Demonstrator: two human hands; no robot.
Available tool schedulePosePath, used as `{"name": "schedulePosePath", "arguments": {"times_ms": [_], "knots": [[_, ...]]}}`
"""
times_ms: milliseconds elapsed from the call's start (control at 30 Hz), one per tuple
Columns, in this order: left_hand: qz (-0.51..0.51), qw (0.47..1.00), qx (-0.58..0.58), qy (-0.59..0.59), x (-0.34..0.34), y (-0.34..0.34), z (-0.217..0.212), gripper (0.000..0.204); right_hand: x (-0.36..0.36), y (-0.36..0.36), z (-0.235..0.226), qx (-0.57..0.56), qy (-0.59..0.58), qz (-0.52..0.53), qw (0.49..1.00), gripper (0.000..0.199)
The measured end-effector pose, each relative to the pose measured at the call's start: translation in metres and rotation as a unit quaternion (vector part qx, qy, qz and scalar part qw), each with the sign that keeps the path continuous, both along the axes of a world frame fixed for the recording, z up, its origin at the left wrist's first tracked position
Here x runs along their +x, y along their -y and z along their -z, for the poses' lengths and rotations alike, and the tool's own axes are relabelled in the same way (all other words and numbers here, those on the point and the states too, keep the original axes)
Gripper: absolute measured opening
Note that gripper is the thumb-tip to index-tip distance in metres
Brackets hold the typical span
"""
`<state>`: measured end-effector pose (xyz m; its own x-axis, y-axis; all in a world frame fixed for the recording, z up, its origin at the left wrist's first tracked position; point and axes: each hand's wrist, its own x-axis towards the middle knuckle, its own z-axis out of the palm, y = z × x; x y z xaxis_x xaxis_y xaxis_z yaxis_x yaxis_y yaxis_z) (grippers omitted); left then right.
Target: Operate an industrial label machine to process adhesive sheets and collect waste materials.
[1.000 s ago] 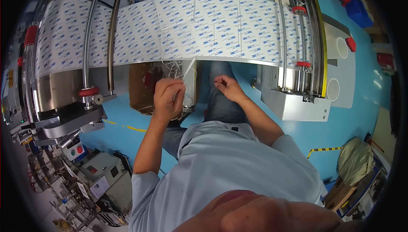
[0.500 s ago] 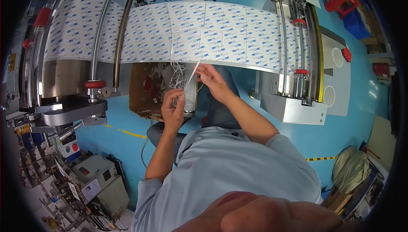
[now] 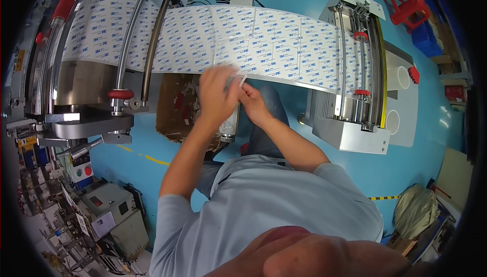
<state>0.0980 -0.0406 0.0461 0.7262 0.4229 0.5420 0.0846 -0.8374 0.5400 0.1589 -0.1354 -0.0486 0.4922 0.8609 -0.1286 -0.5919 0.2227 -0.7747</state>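
Observation:
A wide web of white release liner (image 3: 185, 41) with blue print stretches across between the machine's rollers, with cut lines in its middle part. At its near edge my right hand (image 3: 255, 107) is closed, thumb and fingertips pinching a narrow white strip (image 3: 243, 80). My left hand (image 3: 218, 94) is raised just left of it at the same edge, its fingers smeared by motion. Whether the left hand grips anything is not visible. Beneath the left forearm stands an open cardboard box (image 3: 172, 117) with scraps inside, partly hidden by the arm.
Steel rollers with red collars (image 3: 120, 94) stand at the left. A silver machine unit (image 3: 350, 132) with more rollers is at the right, a table with white cardboard-like tubes (image 3: 393, 122) beyond it. A red stool (image 3: 407, 7) sits on the blue floor at the far right.
My left hand has moved up and forward to the web's near edge, covering the tangled white scrap. My right hand stays near the edge with the strip, which now shows less of its length.

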Motion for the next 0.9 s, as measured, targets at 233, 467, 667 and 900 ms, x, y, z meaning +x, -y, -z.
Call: {"name": "schedulePosePath", "arguments": {"times_ms": [233,467,667,900], "knots": [[0.032,0.962,0.194,-0.192,0.096,-0.039,-0.021,0.008,-0.003,0.013,0.010,-0.041,0.104,-0.010,0.994,0.023],[0.081,0.983,0.150,-0.069,0.029,-0.071,-0.035,0.007,-0.007,0.012,0.020,-0.033,0.111,-0.023,0.993,0.022],[-0.028,0.998,0.034,-0.046,-0.023,-0.078,-0.025,0.026,0.001,0.007,0.012,-0.058,0.163,-0.032,0.984,0.027],[-0.085,0.990,-0.090,0.066,-0.044,-0.074,0.002,0.022,-0.002,-0.012,-0.001,0.036,0.022,0.052,0.998,0.048]]}}
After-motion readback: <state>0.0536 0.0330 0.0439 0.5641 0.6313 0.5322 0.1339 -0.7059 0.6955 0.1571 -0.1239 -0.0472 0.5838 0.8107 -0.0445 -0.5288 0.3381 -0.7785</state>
